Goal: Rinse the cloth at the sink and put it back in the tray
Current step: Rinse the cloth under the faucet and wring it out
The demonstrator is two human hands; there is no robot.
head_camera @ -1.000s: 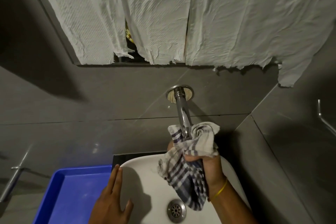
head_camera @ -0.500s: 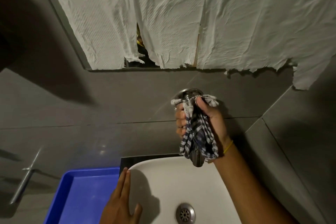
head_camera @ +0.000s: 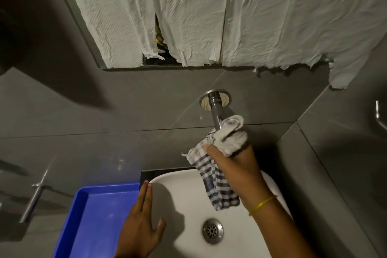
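Cloth [head_camera: 217,176] against tap [head_camera: 216,112], above sink [head_camera: 188,201]

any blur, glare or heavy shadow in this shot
Head view: dim, with a heavy shadow at upper left; wide-angle bending tilts the wall lines; the cloth in the right hand is slightly soft; the left hand shadows the white sink.

right hand [head_camera: 231,160] raised, fingers clenched, left hand [head_camera: 140,226] flat, fingers extended together
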